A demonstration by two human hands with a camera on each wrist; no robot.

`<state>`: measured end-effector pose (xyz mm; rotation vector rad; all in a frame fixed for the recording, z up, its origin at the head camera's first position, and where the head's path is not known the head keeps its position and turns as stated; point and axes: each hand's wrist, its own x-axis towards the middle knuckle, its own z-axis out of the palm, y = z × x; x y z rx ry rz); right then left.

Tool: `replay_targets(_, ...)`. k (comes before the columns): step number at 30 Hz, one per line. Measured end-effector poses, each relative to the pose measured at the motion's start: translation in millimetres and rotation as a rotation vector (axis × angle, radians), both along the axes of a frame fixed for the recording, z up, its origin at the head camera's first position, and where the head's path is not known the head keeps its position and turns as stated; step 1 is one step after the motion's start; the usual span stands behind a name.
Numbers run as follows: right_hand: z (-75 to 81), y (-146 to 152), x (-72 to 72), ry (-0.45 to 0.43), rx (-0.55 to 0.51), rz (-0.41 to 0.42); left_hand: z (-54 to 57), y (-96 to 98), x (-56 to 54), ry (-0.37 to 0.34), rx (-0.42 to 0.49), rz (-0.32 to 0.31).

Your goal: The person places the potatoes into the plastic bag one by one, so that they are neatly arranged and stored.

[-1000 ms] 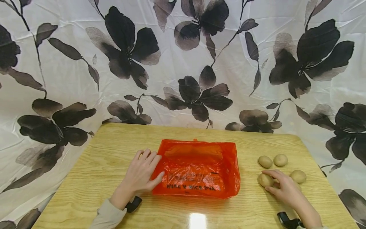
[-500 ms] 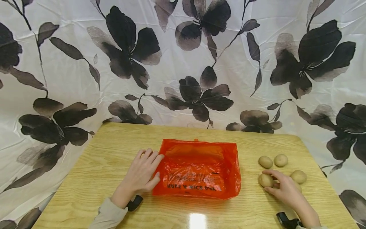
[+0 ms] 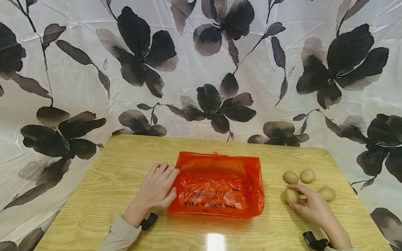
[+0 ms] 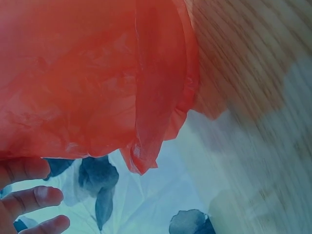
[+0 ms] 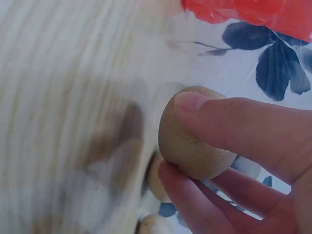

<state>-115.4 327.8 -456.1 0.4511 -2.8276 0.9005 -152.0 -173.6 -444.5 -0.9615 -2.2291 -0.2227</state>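
In the head view a red plastic bag (image 3: 220,181) with dark print lies mid-table, its mouth spread toward me. My left hand (image 3: 157,188) is at the bag's left edge, fingers loosely bent and thumb apart from them. The left wrist view shows separate fingertips (image 4: 48,196) beside the bag's rim (image 4: 161,97), not closed round it. My right hand (image 3: 314,205) holds a potato (image 3: 291,196) between thumb and fingers; the right wrist view shows this potato (image 5: 195,141) in that grip. Behind it lie two more potatoes (image 3: 291,177), and another potato (image 3: 327,194) is right of the hand.
The pale wooden table (image 3: 125,150) reaches back to a white cloth (image 3: 276,69) with dark flowers, which also hangs at both sides. Black wrist cameras (image 3: 149,221) sit under both wrists. Part of the potato group is hidden by the right hand.
The left thumb has drawn slightly back from the bag and its fingers shifted a little onto the edge. The potato in my right hand looks very slightly raised. Little else differs.
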Motion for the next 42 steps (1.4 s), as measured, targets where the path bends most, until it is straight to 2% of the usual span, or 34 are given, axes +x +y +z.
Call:
replay_targets(6, 3.5, -4, -1.2, 0.093, 0.019, 0.014, -0.6, -0.1, 1.6, 0.004, 0.002, 0.0)
replay_targets(15, 14.9, -8, -2.7, 0.114, -0.082, 0.046, -1.7, -1.8, 3.3, 0.004, 0.004, 0.012)
replay_targets(25, 38.4, -16, -3.1, 0.147, -0.083, 0.046, 0.7, -1.2, 4.9, -0.003, 0.006, 0.019)
replay_targets(34, 52.1, -27, -4.8, 0.246, -0.079, 0.059, -2.2, -0.1, 2.3, 0.037, 0.03, 0.0)
replay_targets(42, 65.6, -42, -8.3, 0.276, -0.121, 0.118, 0.3, 0.4, 4.2, -0.016, -0.005, 0.031)
